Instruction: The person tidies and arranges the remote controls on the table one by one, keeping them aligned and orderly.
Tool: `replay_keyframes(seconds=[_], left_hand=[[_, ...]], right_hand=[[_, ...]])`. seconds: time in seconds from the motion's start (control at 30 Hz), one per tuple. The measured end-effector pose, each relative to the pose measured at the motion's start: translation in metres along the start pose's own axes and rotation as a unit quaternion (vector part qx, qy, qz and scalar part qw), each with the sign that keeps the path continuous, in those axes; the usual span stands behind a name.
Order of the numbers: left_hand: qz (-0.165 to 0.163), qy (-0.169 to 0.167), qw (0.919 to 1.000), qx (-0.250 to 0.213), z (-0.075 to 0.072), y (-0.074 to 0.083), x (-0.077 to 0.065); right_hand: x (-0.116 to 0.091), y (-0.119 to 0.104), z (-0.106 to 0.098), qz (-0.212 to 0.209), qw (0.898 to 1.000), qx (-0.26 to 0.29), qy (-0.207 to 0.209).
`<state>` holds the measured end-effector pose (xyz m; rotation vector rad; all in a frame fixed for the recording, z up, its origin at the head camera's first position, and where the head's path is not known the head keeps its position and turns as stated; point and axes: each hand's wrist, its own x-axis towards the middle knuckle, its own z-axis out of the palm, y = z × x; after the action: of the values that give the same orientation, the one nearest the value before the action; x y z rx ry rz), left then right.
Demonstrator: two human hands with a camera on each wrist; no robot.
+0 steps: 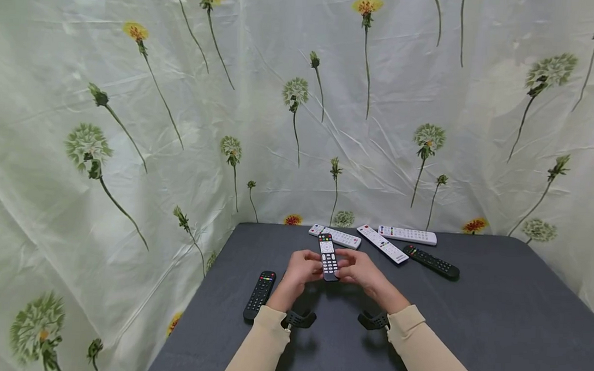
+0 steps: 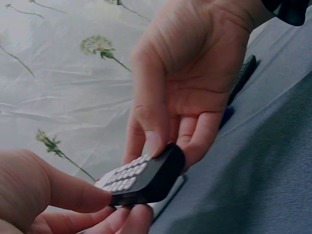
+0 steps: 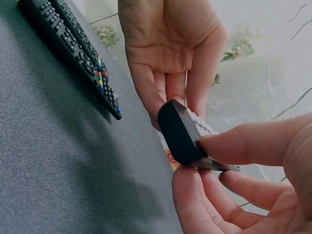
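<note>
A black remote control with white buttons (image 1: 328,257) is held up between both hands, button face toward the head camera and its far end tilted up. My left hand (image 1: 301,271) pinches its left edge; in the left wrist view the thumb (image 2: 80,195) lies on the top side and the fingertips are underneath. On the right edge my right hand (image 1: 364,272) grips it the same way, thumb (image 3: 248,144) near the buttons and fingers below. The remote's thick near end (image 3: 178,134) faces the right wrist camera.
Left of the hands lies a black remote (image 1: 260,296); the right wrist view shows a second black remote (image 3: 80,36) beside it. Behind are white remotes (image 1: 341,238) (image 1: 382,244) (image 1: 407,234) and a black remote (image 1: 432,262). A flower-printed curtain borders the dark table (image 1: 499,312).
</note>
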<state>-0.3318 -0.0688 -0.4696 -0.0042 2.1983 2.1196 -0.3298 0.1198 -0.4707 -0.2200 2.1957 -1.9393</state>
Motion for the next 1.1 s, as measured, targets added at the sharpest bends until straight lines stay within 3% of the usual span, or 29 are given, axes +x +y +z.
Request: replay_keyframes(seconds=[0.37, 0.6, 0.8, 1.1], left_hand=[[0.017, -0.032, 0.9981, 0.049, -0.011, 0.016, -0.009], [0.015, -0.058, 0.9946, 0.084, -0.017, 0.026, -0.01], [0.011, -0.087, 0.9899, 0.111, -0.026, 0.031, -0.011], [-0.019, -0.145, 0.9751, 0.167, -0.044, 0.03, -0.016]], right_hand=[[-0.007, -0.011, 0.003, -0.018, 1.0, 0.001, -0.023], [-0.013, -0.022, 0.001, -0.012, 0.998, 0.045, -0.031], [-0.015, -0.025, -0.001, 0.001, 0.996, 0.065, -0.055], [-0.017, -0.015, 0.005, 0.014, 0.992, 0.047, -0.115]])
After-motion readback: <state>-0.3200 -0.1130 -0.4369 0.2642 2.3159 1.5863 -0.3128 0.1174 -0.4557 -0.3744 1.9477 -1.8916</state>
